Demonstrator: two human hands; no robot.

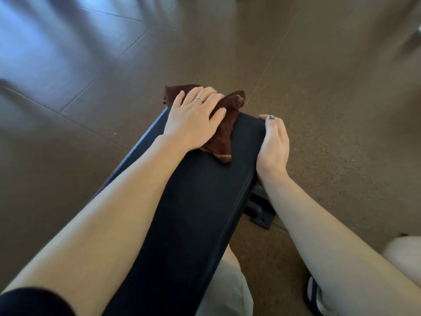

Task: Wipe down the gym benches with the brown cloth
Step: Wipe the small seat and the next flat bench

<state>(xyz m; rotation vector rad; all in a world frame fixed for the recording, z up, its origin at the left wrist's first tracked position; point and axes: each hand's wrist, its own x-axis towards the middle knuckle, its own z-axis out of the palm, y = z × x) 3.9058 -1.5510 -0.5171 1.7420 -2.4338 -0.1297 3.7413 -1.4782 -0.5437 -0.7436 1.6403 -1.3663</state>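
Pressing cloth (224, 124) flat with left hand (193, 119) at bench (193, 213) end; gripping bench edge with right hand (273, 144), fingers hidden underneath.

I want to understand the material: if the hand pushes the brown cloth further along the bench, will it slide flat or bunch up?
The brown cloth looks soft and floppy: it lies crumpled in folds, so it would probably bunch. The left hand presses flat on it, which likely keeps it moving together. The bench pad looks smooth, so sliding should be easy; one corner already hangs past the far end.
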